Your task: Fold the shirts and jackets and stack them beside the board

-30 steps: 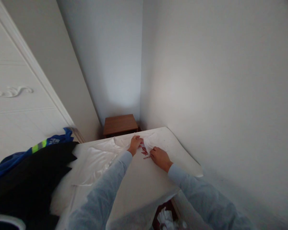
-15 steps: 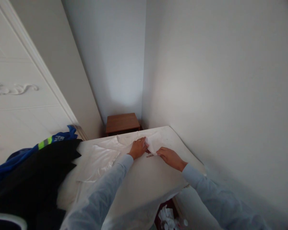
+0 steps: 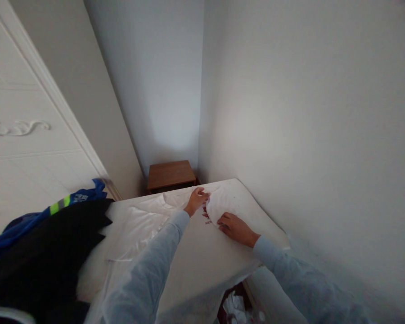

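While the left hand rests at the far left edge of a small white cloth with its fingers bent, the right hand lies palm down at the near edge of that cloth, fingers curled inward. Whether either hand pinches the fabric or only presses on it, I cannot tell. The cloth lies between the two hands on a white mattress, toward its far end, with a curved edge on its left. Just beside that edge, a dark red print shows on the mattress, its lettering partly covered. Light blue sleeves reach down to both wrists. Left of the left forearm, a white garment is spread out with wrinkles. Farther left come a black cloth and, behind it, blue clothing with a yellow-green band. Past the far end stands a low brown table, near the corner of the walls. Crumpled white stuff sits below the mattress's near edge. A pale cabinet rises at left.
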The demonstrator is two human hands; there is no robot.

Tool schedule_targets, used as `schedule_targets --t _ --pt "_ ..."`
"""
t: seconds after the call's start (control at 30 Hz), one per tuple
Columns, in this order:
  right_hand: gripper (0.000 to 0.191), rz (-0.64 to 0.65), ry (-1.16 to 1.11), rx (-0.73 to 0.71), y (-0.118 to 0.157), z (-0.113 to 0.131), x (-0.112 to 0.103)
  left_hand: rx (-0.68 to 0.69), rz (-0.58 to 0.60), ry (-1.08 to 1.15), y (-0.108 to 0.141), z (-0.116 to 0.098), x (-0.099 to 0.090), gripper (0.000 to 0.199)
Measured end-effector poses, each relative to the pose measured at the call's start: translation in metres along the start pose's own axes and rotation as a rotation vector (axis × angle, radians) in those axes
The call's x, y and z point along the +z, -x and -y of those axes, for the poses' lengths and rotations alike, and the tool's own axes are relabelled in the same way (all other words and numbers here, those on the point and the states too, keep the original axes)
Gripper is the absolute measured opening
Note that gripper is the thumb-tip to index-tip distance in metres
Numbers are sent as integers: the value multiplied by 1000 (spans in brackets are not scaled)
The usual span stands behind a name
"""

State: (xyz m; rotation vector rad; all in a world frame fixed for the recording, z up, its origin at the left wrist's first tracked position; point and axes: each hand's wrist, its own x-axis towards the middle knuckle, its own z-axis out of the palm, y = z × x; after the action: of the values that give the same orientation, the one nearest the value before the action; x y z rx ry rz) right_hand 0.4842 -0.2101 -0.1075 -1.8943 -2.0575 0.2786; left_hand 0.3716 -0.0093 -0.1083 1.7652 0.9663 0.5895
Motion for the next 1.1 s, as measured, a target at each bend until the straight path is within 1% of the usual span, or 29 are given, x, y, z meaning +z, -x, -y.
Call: schedule_targets --t 0.1,0.2,0.27,0.4,0.5,0.6,0.7,0.8,0.87,0.97,1.1 --pt "18 -88 -51 -4 5 -5 14 -71 22 41 -1 -2 0 33" --pt "19 -192 -76 -8 9 -9 25 -126 65 6 -2 -3 -4 30" --pt "19 -238 -80 -15 11 -11 30 -147 77 -39 -3 -3 -6 28" --pt "20 -273 -62 -36 12 -13 34 -160 37 -183 -8 -3 -14 14" --pt "22 -292 -61 -35 13 -14 34 -145 1 -325 -10 0 -21 15" --pt "24 -324 -118 -28 17 -12 31 -79 -23 -457 -7 3 -24 23" --pt "24 -351 -151 -31 19 -10 28 66 -29 -549 3 2 -20 31" --pt "23 -353 -126 -37 20 -8 25 234 41 -604 14 2 -15 31" --pt "23 -373 -106 -32 19 -8 24 318 100 -631 19 4 -15 29" --pt "24 -416 -80 -14 19 -8 25 388 155 -659 22 12 -20 29" --pt "24 -420 -59 -46 20 -10 28 439 191 -670 21 27 -25 36"
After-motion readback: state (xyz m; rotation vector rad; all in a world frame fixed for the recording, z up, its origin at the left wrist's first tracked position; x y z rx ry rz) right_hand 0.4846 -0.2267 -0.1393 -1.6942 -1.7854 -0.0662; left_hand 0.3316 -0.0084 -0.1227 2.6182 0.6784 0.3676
